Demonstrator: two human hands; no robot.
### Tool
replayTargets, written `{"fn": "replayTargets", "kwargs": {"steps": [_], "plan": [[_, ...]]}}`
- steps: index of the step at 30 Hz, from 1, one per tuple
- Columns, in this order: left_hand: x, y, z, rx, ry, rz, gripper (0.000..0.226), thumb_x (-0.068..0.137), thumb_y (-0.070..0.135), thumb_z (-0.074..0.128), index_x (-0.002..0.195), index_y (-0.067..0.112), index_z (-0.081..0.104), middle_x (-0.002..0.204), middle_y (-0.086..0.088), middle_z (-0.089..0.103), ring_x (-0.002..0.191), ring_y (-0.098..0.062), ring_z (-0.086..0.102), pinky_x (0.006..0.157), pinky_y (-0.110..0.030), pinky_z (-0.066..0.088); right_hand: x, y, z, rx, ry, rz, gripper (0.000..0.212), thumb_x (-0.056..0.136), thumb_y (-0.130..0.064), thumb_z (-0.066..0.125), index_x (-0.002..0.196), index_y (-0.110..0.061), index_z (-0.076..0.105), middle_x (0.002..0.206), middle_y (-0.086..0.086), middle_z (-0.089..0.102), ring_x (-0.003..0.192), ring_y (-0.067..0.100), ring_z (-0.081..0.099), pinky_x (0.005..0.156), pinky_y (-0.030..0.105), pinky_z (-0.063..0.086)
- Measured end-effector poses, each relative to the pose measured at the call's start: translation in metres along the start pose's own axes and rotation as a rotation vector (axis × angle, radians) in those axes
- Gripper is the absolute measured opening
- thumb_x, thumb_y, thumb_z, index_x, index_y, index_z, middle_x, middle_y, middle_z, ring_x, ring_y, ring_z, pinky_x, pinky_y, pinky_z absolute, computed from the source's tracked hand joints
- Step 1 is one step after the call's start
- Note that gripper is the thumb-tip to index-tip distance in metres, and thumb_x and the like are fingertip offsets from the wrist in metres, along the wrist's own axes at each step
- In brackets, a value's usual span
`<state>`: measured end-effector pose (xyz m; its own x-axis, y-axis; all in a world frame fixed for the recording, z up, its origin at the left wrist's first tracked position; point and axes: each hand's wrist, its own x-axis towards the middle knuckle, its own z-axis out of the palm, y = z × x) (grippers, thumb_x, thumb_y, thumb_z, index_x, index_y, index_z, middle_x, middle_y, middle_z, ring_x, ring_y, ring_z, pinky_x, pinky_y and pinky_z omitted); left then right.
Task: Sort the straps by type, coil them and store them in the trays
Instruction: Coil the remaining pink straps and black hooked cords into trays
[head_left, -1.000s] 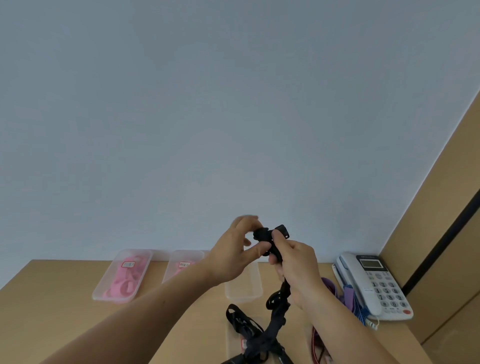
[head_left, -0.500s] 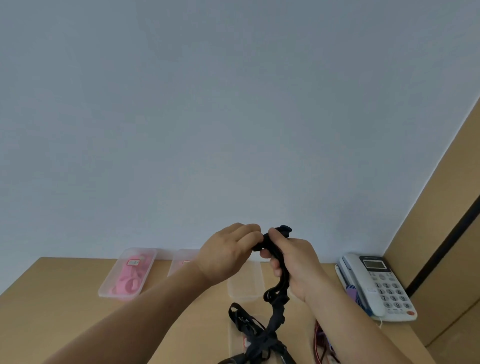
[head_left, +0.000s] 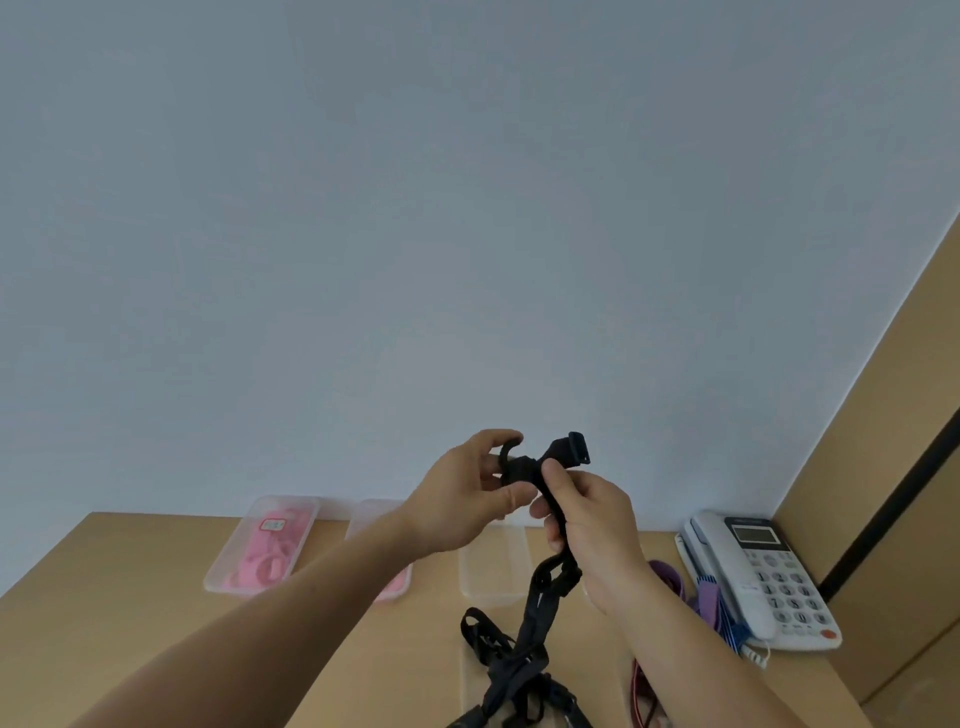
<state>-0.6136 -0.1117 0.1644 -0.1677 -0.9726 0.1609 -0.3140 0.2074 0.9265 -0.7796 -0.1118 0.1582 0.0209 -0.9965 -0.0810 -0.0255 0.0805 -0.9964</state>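
Observation:
I hold a black strap (head_left: 540, 597) up in front of the wall. My left hand (head_left: 462, 499) pinches its partly wound upper end between thumb and fingers. My right hand (head_left: 587, 525) grips the strap just beside it, and a black buckle (head_left: 576, 448) sticks out above that hand. The rest of the strap hangs down to a tangle of black straps (head_left: 514, 675) on the table. A clear tray (head_left: 262, 543) at the back left holds pink straps. A second tray (head_left: 397, 584) with pink straps is partly hidden behind my left arm. An empty clear tray (head_left: 491, 569) stands behind the hanging strap.
A white desk phone (head_left: 758, 571) sits at the right of the wooden table (head_left: 104, 597), against a brown partition (head_left: 883, 467). Purple and blue straps (head_left: 706, 603) lie beside the phone, and a red strap (head_left: 641, 691) lies near my right forearm. A pale wall fills the back.
My left hand has shifted its pinch on the wound end. The buckle now stands out more to the right above my right hand. Both hands stay raised at about the same place.

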Motion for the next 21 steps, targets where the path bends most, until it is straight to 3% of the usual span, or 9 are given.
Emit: {"fn": "replayTargets", "kwargs": {"steps": [2, 6, 9, 11, 14, 16, 19, 21], "plan": [[-0.001, -0.004, 0.006, 0.211, 0.086, 0.084, 0.061, 0.088, 0.026, 0.073, 0.141, 0.022, 0.043, 0.116, 0.006, 0.069, 0.093, -0.009, 0.069, 0.087, -0.028, 0.055, 0.001, 0.002, 0.000, -0.045, 0.004, 0.029, 0.042, 0.097, -0.040, 0.057, 0.085, -0.002, 0.068, 0.061, 0.004, 0.067, 0.044, 0.011, 0.049, 0.043, 0.024, 0.041], [-0.001, -0.010, 0.012, 0.547, 0.203, 0.269, 0.054, 0.090, 0.025, 0.068, 0.139, 0.023, 0.046, 0.111, 0.010, 0.066, 0.084, -0.013, 0.060, 0.078, -0.018, 0.045, 0.000, 0.002, 0.000, -0.003, -0.024, 0.077, 0.042, 0.099, -0.039, 0.054, 0.091, -0.001, 0.070, 0.068, 0.006, 0.071, 0.046, 0.012, 0.051, 0.045, 0.025, 0.042], [0.000, -0.018, 0.012, 0.679, 0.281, 0.579, 0.045, 0.081, 0.004, 0.070, 0.121, 0.017, 0.055, 0.103, 0.001, 0.069, 0.083, -0.024, 0.065, 0.069, -0.030, 0.053, -0.001, -0.004, 0.002, 0.196, -0.105, 0.162, 0.046, 0.097, -0.045, 0.054, 0.096, -0.003, 0.073, 0.075, 0.011, 0.071, 0.051, 0.017, 0.050, 0.049, 0.028, 0.040], [0.002, -0.024, 0.014, 0.807, 0.337, 0.783, 0.053, 0.070, -0.009, 0.073, 0.111, 0.016, 0.052, 0.105, -0.006, 0.068, 0.079, -0.027, 0.065, 0.060, -0.033, 0.055, 0.000, -0.009, 0.003, 0.336, -0.153, 0.218, 0.050, 0.094, -0.052, 0.056, 0.093, -0.005, 0.073, 0.072, 0.011, 0.066, 0.050, 0.017, 0.047, 0.047, 0.028, 0.037], [0.007, -0.031, 0.013, 0.906, 0.358, 0.898, 0.058, 0.067, -0.015, 0.071, 0.110, 0.017, 0.049, 0.108, -0.006, 0.067, 0.079, -0.027, 0.064, 0.060, -0.034, 0.055, 0.003, -0.008, 0.001, 0.391, -0.144, 0.225, 0.042, 0.092, -0.046, 0.062, 0.087, -0.006, 0.068, 0.067, 0.007, 0.060, 0.047, 0.014, 0.042, 0.043, 0.025, 0.033], [0.005, -0.036, 0.012, 0.778, 0.283, 0.813, 0.057, 0.076, -0.004, 0.070, 0.123, 0.021, 0.049, 0.117, -0.002, 0.064, 0.090, -0.021, 0.064, 0.072, -0.030, 0.055, 0.005, -0.005, 0.000, 0.400, -0.137, 0.201, 0.037, 0.092, -0.040, 0.064, 0.087, -0.004, 0.067, 0.066, 0.006, 0.058, 0.047, 0.013, 0.040, 0.043, 0.024, 0.033], [-0.001, -0.029, 0.006, 0.222, 0.093, 0.292, 0.075, 0.079, 0.031, 0.064, 0.146, 0.037, 0.032, 0.130, 0.012, 0.053, 0.100, -0.004, 0.060, 0.078, -0.015, 0.048, 0.010, -0.001, -0.003, 0.415, -0.155, 0.156, 0.038, 0.090, -0.040, 0.065, 0.094, -0.003, 0.070, 0.068, 0.005, 0.061, 0.047, 0.012, 0.039, 0.043, 0.023, 0.034], [0.000, -0.017, -0.003, -0.165, -0.079, -0.050, 0.066, 0.077, 0.047, 0.057, 0.140, 0.028, 0.047, 0.120, 0.003, 0.063, 0.086, -0.013, 0.066, 0.067, -0.024, 0.050, 0.012, 0.001, -0.005, 0.396, -0.187, 0.136, 0.045, 0.084, -0.046, 0.067, 0.096, -0.002, 0.070, 0.069, 0.005, 0.061, 0.047, 0.012, 0.040, 0.044, 0.023, 0.035]]}}
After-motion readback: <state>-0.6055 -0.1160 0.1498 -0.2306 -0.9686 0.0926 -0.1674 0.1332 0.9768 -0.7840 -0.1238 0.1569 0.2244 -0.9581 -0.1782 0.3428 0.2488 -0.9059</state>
